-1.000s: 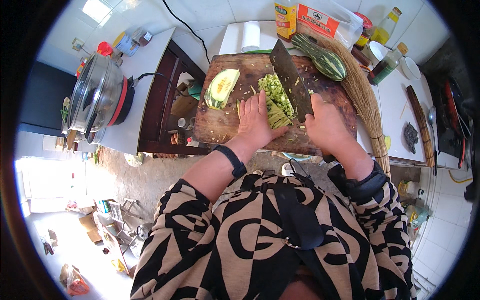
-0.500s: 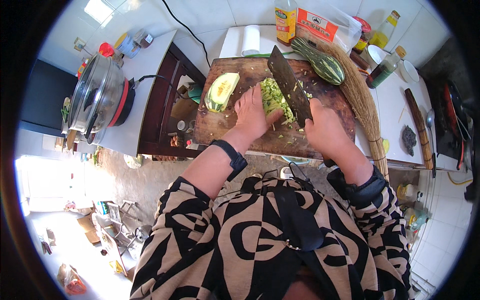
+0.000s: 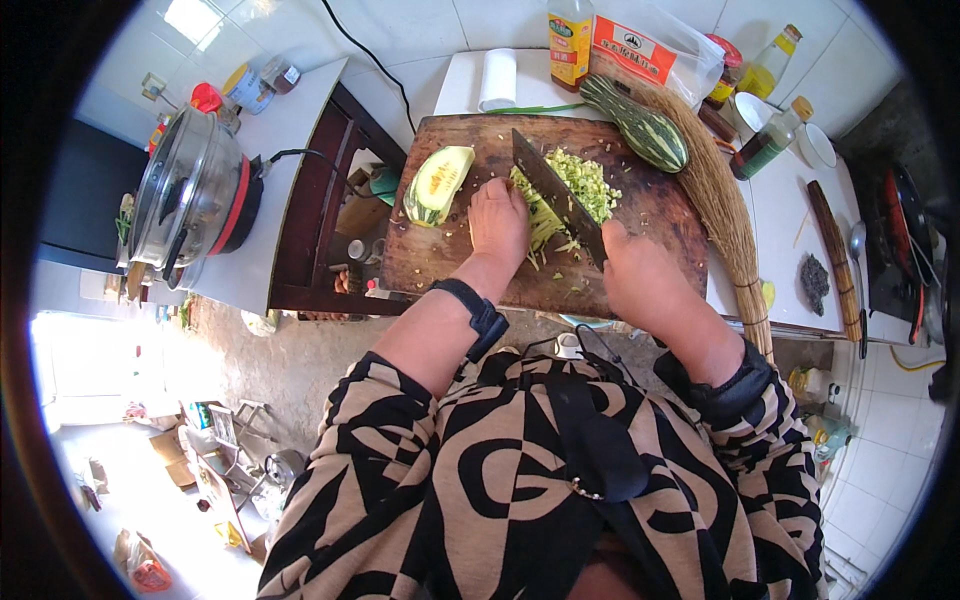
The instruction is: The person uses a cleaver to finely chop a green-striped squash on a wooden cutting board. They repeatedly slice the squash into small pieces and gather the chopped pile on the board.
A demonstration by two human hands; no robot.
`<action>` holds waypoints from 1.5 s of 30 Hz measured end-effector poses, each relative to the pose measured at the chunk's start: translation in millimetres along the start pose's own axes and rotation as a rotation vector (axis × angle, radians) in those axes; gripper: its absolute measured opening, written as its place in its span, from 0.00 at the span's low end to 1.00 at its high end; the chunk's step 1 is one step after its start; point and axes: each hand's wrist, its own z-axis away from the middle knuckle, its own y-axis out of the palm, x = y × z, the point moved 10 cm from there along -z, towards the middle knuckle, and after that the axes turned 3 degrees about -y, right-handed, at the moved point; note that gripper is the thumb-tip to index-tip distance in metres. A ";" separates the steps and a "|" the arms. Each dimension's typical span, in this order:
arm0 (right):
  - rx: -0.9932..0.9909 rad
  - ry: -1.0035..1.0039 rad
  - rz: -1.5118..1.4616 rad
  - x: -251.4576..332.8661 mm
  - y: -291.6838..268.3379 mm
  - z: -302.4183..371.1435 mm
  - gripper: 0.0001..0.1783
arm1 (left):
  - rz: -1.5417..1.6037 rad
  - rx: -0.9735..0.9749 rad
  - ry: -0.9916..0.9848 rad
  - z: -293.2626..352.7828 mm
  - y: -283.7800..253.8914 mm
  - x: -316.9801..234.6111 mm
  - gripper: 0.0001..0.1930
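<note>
My right hand (image 3: 645, 272) is closed round the handle of a dark, broad-bladed cleaver (image 3: 556, 195). The blade slants across a heap of chopped pale-green squash (image 3: 587, 185), with fine bits on its right and longer shreds at its lower left. My left hand (image 3: 498, 222) lies just left of the blade, fingers bent and drawn together against the shreds; its fingertips are partly hidden. A cut squash piece (image 3: 440, 185) with pale flesh and yellow seeds rests left of that hand. Everything lies on a worn wooden chopping board (image 3: 440, 270).
A whole striped green squash (image 3: 640, 125) lies at the board's far right, beside a long straw broom (image 3: 725, 220). Behind stand an oil bottle (image 3: 570, 45), a white paper roll (image 3: 498, 80) and a plastic bag (image 3: 690, 60). A glass-lidded steamer (image 3: 195, 190) is on the left counter.
The cleaver has shifted left, from the heap's right side into its middle. My left hand's spread fingers have drawn in, and chopped bits now lie on the blade's right.
</note>
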 end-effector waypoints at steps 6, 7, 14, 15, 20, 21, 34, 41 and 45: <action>0.053 -0.038 0.047 12.2 3.6 -6.1 0.15 | -0.082 -0.043 -0.038 7.9 4.0 -5.9 0.07; 0.053 -0.053 0.046 14.1 3.4 -7.6 0.15 | -0.085 -0.041 -0.031 8.3 4.3 -7.0 0.07; 0.131 -0.092 0.030 15.7 6.6 -22.3 0.16 | -0.110 -0.016 0.005 7.4 5.0 -11.9 0.07; 0.150 -0.088 0.029 15.3 8.0 -25.7 0.16 | -0.113 -0.018 0.009 7.3 4.6 -12.3 0.08; 0.168 -0.126 0.017 24.3 15.0 -47.0 0.16 | -0.096 0.003 0.013 7.6 5.8 -11.4 0.09; 0.162 -0.141 0.006 27.5 16.4 -50.0 0.16 | -0.083 -0.002 0.010 7.7 5.3 -11.1 0.09; 0.028 -0.011 0.023 24.0 5.1 -38.0 0.16 | -0.100 -0.114 0.016 11.7 1.4 -8.3 0.06; 0.175 -0.082 0.137 32.6 6.1 -1.8 0.13 | -0.013 -0.132 0.059 14.5 2.1 -5.5 0.09; 0.218 -0.036 0.049 24.7 14.3 -10.0 0.16 | -0.057 -0.089 0.066 11.6 3.1 -9.4 0.09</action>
